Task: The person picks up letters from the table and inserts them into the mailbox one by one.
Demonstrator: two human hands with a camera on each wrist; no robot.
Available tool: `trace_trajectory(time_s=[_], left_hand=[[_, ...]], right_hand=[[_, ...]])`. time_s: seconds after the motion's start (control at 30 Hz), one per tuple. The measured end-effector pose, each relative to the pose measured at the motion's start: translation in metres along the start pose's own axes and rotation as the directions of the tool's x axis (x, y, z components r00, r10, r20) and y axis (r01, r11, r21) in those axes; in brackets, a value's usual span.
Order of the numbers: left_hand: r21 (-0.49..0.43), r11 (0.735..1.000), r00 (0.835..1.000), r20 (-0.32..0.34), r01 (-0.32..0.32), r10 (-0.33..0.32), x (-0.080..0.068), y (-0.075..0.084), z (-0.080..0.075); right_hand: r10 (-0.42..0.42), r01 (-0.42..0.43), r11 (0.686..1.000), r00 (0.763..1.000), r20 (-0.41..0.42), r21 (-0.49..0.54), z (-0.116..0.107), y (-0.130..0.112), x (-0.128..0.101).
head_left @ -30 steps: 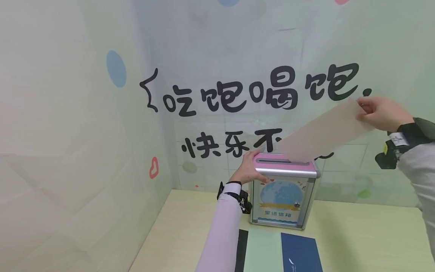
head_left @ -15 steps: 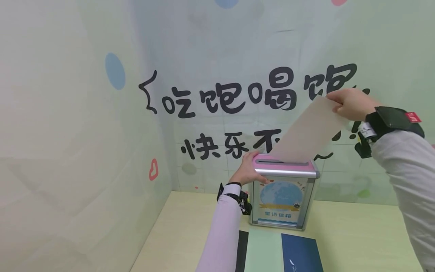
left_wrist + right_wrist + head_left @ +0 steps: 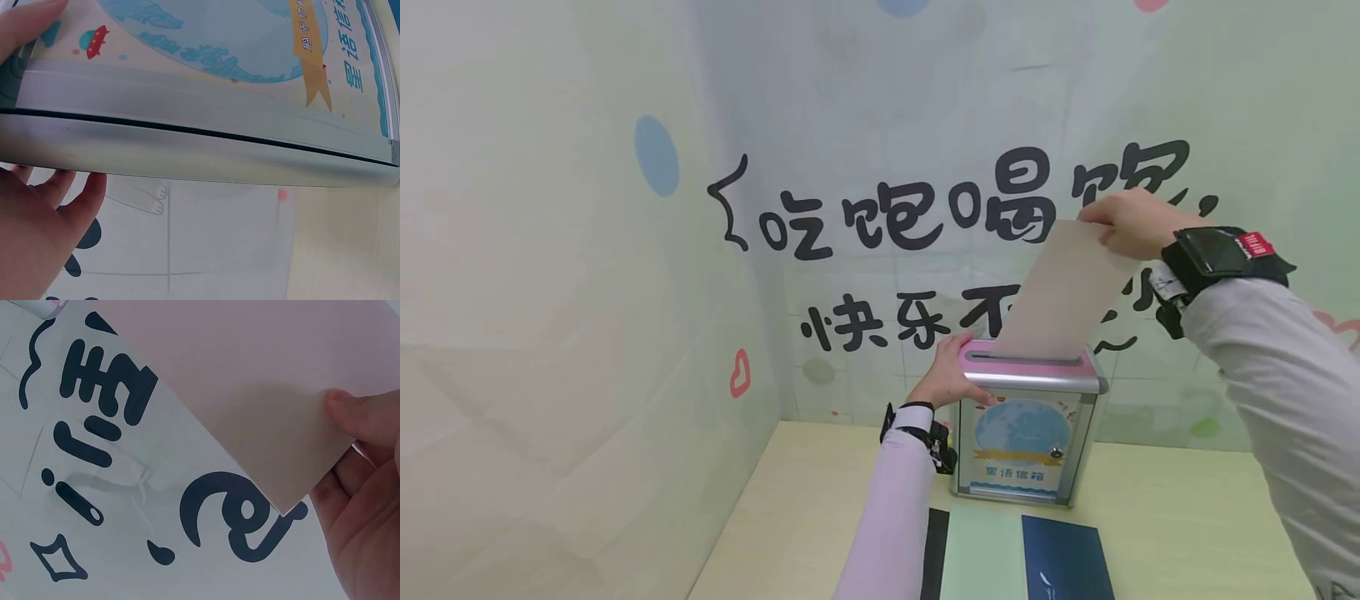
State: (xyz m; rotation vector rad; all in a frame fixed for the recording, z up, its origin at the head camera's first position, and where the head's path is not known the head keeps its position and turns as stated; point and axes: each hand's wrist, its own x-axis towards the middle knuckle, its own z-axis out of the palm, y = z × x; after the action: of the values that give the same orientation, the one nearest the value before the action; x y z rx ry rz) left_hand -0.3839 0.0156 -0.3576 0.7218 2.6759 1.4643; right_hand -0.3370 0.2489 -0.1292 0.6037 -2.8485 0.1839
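A metal-framed letter box (image 3: 1018,442) with a pink slotted top stands on the table, a picture on its front. My left hand (image 3: 946,379) grips its upper left corner, thumb on the front and the other fingers at the side and back. In the left wrist view, fingertips (image 3: 94,187) press the box's silver edge (image 3: 206,153). Between thumb and fingers my right hand (image 3: 1138,223) pinches the upper end of a pale, stiff sheet of paper (image 3: 1063,292). The sheet slopes down, its lower edge right at the slot (image 3: 981,357). The right wrist view shows the thumb (image 3: 347,409) flat on the sheet.
Before the box lie a dark blue folder (image 3: 1066,554), a pale green one (image 3: 985,550) and a black strip (image 3: 935,550), partly beside my left sleeve. A wall covering (image 3: 850,108) with large black characters rises behind the table (image 3: 1180,500).
My right hand has moved left, bringing the sheet from a low slant to a steeper one over the slot. The sheet's lower edge now lines up with the slot. My left hand stays put.
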Motion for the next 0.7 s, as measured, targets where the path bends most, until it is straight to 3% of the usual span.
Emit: trace_trajectory(time_s=[0.37,0.7], left_hand=[[0.002,1.000,1.000,0.004,0.011,-0.011,0.000,0.000,0.001],[-0.005,1.000,1.000,-0.006,0.010,-0.010,0.000,-0.001,0.002]], right_hand=[[-0.013,0.013,1.000,0.999,0.048,0.015,0.007,-0.014,0.012],[-0.030,0.028,0.999,0.999,0.043,0.033,0.020,-0.021,0.016]])
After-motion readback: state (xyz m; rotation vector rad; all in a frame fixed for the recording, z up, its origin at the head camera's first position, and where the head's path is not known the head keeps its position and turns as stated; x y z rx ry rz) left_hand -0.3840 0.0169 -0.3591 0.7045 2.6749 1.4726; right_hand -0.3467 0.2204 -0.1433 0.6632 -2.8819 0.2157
